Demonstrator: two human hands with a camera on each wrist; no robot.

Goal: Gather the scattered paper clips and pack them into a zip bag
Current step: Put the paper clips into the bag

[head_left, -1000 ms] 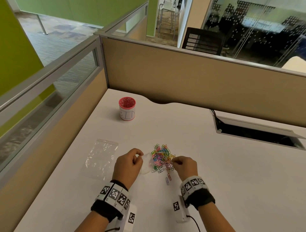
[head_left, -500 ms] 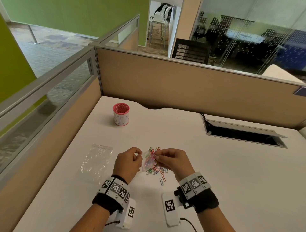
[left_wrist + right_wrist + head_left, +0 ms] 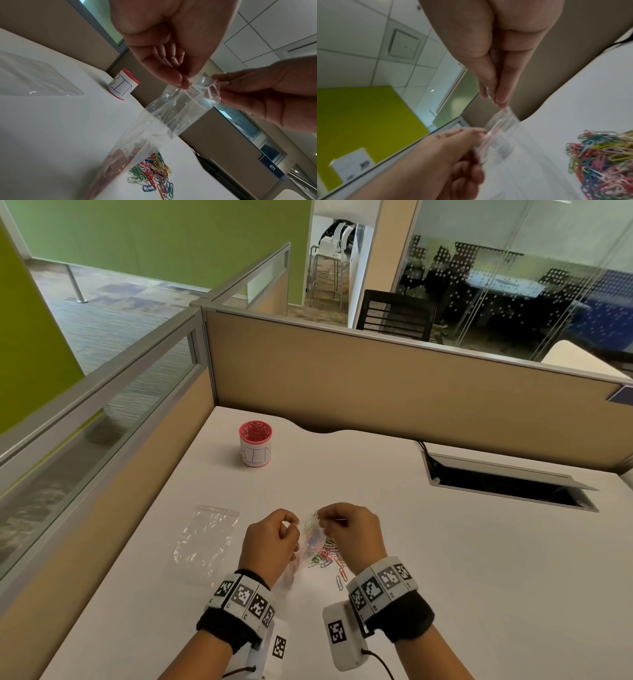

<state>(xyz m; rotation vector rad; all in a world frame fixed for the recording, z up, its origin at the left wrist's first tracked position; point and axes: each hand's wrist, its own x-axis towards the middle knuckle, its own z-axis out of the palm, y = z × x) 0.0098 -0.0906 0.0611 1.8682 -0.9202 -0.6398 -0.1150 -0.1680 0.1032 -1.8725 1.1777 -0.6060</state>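
Observation:
A small clear zip bag (image 3: pixel 310 539) hangs just above the white desk (image 3: pixel 445 577), held between both hands. My left hand (image 3: pixel 274 539) pinches its top edge on the left, thumb against fingertips (image 3: pixel 178 81). My right hand (image 3: pixel 349 529) pinches the opposite side of the rim (image 3: pixel 214 86). In the left wrist view a few reddish clips (image 3: pixel 116 159) lie in the bag's lower end. A heap of coloured paper clips (image 3: pixel 329 556) lies on the desk under and right of the bag, also seen from the right wrist as clips (image 3: pixel 604 155).
A second clear zip bag (image 3: pixel 205 539) lies flat on the desk left of my hands. A red mesh cup labelled BIN (image 3: pixel 255 443) stands further back. An open cable hatch (image 3: pixel 507 484) is at the right. Partition walls (image 3: pixel 376 392) close the desk's back and left.
My right hand left the clip heap and came up to the bag's mouth. Both hands now pinch the rim, and the bag has been lifted off the desk.

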